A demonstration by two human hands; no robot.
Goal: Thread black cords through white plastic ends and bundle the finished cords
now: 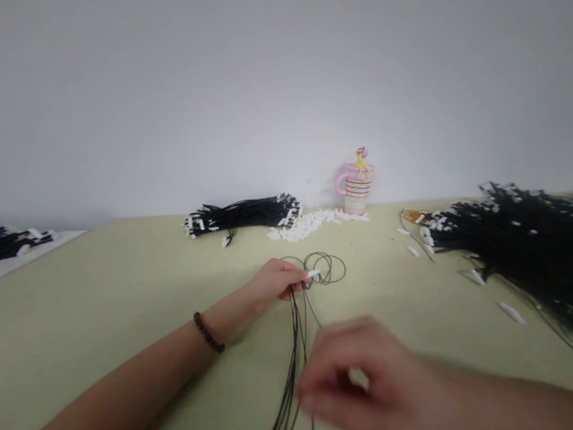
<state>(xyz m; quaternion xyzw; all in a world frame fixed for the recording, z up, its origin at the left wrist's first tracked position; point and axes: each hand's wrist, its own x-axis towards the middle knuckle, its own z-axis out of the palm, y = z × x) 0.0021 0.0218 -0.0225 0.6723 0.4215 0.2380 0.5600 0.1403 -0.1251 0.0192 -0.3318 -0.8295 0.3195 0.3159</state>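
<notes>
Near the middle of the table, my left hand [278, 277] is closed around a bunch of thin black cords [290, 365]. Their lengths hang from it toward the near edge. A small white piece [314, 273] sticks out at its fingertips, beside loose cord loops [327, 266] lying to the right. Closer to the camera is my right hand [368, 375], blurred, with thumb and fingers curled into a pinch. One thin cord runs from the left hand toward it, but whatever lies between its fingertips cannot be made out.
A tied bundle of black cords [244, 215] lies at the back, beside a pile of small white pieces [307, 224] and a pink striped mug [357, 189]. A large heap of cords [525, 254] covers the right side. More cords [3, 244] lie at far left.
</notes>
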